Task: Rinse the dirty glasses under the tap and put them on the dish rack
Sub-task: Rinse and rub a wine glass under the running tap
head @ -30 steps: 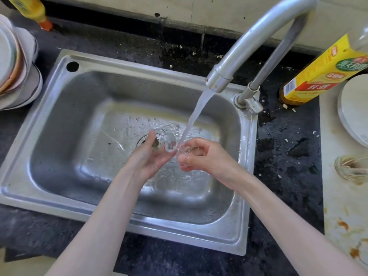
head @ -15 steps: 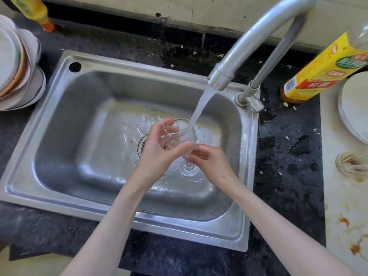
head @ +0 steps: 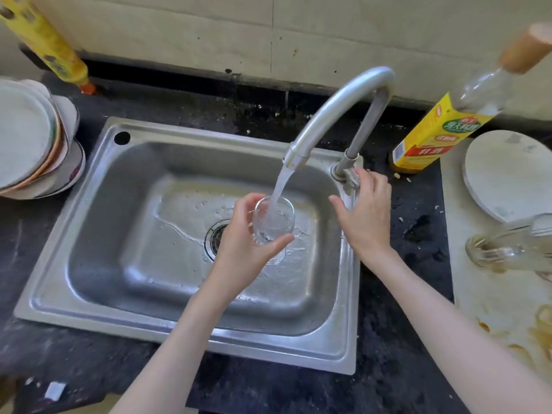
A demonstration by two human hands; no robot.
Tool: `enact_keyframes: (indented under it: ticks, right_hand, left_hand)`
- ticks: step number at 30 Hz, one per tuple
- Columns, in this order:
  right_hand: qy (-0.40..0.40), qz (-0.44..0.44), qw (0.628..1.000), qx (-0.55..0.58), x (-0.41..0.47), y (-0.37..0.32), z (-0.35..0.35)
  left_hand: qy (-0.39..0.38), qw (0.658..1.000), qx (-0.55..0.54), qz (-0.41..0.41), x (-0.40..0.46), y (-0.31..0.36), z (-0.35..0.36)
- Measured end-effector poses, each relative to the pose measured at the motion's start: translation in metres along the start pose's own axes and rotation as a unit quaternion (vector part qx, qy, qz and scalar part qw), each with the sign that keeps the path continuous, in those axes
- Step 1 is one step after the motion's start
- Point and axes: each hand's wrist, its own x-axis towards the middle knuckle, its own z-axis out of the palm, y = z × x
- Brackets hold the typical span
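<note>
Head view: left hand point(head: 242, 243) grips glass point(head: 273, 222) upright; right hand point(head: 366, 213) touches tap point(head: 334, 115).

Your left hand point(head: 242, 249) covers the near side of the glass point(head: 273, 222), so you cannot see its stem. Your right hand point(head: 366, 210) hides the tap handle. The plate stack point(head: 30, 138), both yellow bottles and the lying glass point(head: 507, 249) run off the picture's edges.

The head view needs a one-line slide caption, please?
Left hand holds a glass under the running tap.
</note>
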Motion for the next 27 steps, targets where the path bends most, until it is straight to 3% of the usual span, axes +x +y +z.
enact_keyframes:
  ticks: [4, 18, 27]
  right_hand:
    - [-0.054, -0.023, 0.996, -0.068, 0.008, 0.004, 0.000]
    - [-0.092, -0.009, 0.995, -0.037, 0.018, 0.004, -0.018]
    - [-0.105, 0.172, 0.969, 0.144, 0.041, 0.014, -0.031]
  left_hand:
    - [0.000, 1.000, 0.001, -0.002, 0.001, 0.009, 0.001]
    - [-0.002, 1.000, 0.004, 0.019, 0.005, 0.030, 0.000]
    - [-0.004, 1.000, 0.026, 0.014, 0.004, 0.036, -0.002]
